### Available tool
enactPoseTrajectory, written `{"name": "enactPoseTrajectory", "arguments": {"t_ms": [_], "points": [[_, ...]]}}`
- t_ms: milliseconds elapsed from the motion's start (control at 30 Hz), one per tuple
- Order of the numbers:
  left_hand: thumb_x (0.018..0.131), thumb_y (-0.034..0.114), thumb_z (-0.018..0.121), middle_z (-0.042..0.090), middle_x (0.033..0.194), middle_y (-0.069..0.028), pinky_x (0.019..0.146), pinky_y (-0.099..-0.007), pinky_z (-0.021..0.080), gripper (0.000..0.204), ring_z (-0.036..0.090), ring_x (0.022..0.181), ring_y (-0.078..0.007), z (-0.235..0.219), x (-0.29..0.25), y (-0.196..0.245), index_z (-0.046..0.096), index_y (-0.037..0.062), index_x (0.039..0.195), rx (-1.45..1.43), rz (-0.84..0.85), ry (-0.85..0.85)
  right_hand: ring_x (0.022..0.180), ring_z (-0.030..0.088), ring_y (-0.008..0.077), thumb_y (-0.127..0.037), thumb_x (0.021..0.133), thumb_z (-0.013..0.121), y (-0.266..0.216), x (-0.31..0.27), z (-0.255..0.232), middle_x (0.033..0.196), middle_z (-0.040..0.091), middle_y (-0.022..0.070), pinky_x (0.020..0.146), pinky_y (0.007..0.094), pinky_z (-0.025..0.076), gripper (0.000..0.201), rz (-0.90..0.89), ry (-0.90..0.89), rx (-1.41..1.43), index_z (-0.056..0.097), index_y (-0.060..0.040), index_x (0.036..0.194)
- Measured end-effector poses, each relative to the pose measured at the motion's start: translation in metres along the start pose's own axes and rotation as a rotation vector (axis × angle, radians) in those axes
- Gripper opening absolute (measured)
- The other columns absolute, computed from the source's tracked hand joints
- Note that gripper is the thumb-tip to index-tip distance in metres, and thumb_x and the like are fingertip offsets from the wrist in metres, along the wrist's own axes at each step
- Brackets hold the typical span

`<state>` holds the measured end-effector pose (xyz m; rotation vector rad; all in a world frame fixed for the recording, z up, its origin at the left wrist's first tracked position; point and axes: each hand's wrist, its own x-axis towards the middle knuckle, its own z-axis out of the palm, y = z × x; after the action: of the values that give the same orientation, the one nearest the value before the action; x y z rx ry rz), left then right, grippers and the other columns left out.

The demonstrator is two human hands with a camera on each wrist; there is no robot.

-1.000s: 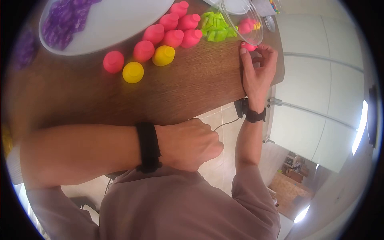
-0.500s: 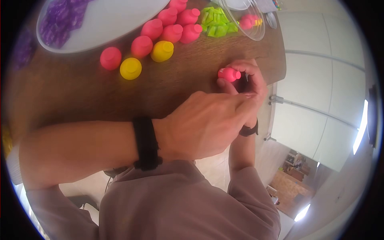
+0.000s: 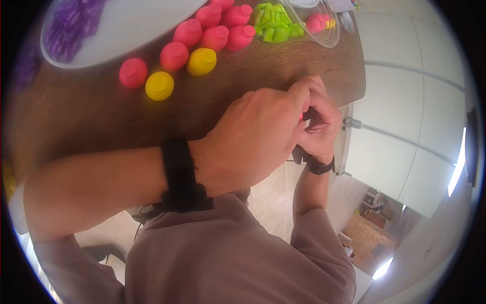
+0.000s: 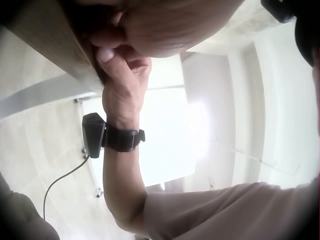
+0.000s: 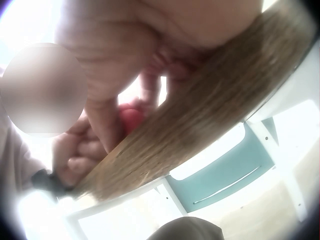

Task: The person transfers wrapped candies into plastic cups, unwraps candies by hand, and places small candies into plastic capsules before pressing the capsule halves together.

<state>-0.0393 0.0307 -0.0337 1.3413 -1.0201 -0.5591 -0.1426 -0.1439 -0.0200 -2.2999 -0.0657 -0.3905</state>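
In the head view, my left hand (image 3: 258, 137) reaches across to my right hand (image 3: 321, 124), and the two overlap at the table's front edge. A sliver of a pink bottle (image 3: 302, 116) shows between them. The right wrist view has the pink bottle (image 5: 132, 120) beside the fingers of my right hand (image 5: 115, 50), which curl round it. Lower left there, my left hand (image 5: 80, 152) has curled fingers. My right hand (image 4: 125, 90) also appears in the left wrist view, below my left hand (image 4: 175, 22). Whether my left fingertips hold anything is hidden.
Several pink bottles (image 3: 188, 33) and two yellow ones (image 3: 159, 86) stand on the wooden table (image 3: 243, 73). Beyond are a white platter (image 3: 134, 25) with purple packets (image 3: 76, 30), green packets (image 3: 276, 25) and a clear container (image 3: 331, 38) at the right.
My right hand has come back from the clear container with a pink bottle. My left hand has moved right and up to meet it, and now largely covers the bottle.
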Motion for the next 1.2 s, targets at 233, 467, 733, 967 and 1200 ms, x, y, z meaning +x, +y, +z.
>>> {"name": "enactPoseTrajectory", "arguments": {"t_ms": [233, 467, 733, 967, 1200], "points": [[0.093, 0.001, 0.062, 0.061, 0.074, -0.0241, 0.061, -0.0479, 0.046, 0.015, 0.063, 0.072, -0.0444, -0.001, 0.006, 0.0, 0.05, -0.0017, 0.1, -0.039, -0.016, 0.051, 0.085, 0.056, 0.0235, -0.005, 0.067, 0.083, -0.006, -0.003, 0.007, 0.091, 0.066, 0.007, 0.076, 0.0353, 0.045, 0.032, 0.124, 0.082, 0.033, 0.067, -0.002, 0.094], [0.097, 0.0, 0.056, 0.062, 0.079, -0.0259, 0.064, -0.0501, 0.046, 0.011, 0.062, 0.076, -0.047, 0.001, 0.003, -0.002, 0.047, -0.0024, 0.104, -0.065, -0.05, 0.033, 0.089, 0.059, 0.0233, -0.003, 0.068, 0.084, -0.005, -0.006, 0.005, 0.096, 0.068, 0.0074, 0.082, 0.0339, 0.046, 0.036, 0.183, 0.081, 0.07, 0.07, -0.0002, 0.101], [0.099, 0.0, 0.052, 0.063, 0.079, -0.0236, 0.063, -0.0481, 0.047, 0.008, 0.063, 0.072, -0.0441, -0.002, 0.002, -0.001, 0.048, -0.0031, 0.105, -0.07, -0.098, 0.004, 0.09, 0.059, 0.0224, -0.003, 0.068, 0.086, -0.006, -0.007, 0.004, 0.097, 0.069, 0.0079, 0.081, 0.0331, 0.046, 0.037, 0.175, 0.081, 0.135, 0.071, 0.0005, 0.101], [0.1, 0.002, 0.054, 0.065, 0.079, -0.0213, 0.06, -0.0424, 0.049, 0.007, 0.066, 0.067, -0.0358, -0.002, 0.005, -0.001, 0.052, -0.0035, 0.103, -0.108, -0.155, 0.042, 0.089, 0.058, 0.0175, 0.001, 0.068, 0.089, -0.001, -0.009, 0.005, 0.097, 0.067, 0.0056, 0.076, 0.0284, 0.047, 0.041, 0.139, 0.112, 0.206, 0.073, 0.0007, 0.105], [0.1, 0.005, 0.057, 0.066, 0.079, -0.0174, 0.062, -0.0392, 0.051, 0.009, 0.068, 0.069, -0.0293, -0.003, 0.006, 0.002, 0.054, -0.0021, 0.105, -0.166, -0.099, 0.148, 0.099, 0.063, 0.0152, 0.012, 0.075, 0.082, -0.003, -0.011, 0.003, 0.107, 0.068, 0.0086, 0.087, 0.0296, 0.052, 0.044, 0.23, 0.213, 0.442, 0.066, 0.0017, 0.115]]}}
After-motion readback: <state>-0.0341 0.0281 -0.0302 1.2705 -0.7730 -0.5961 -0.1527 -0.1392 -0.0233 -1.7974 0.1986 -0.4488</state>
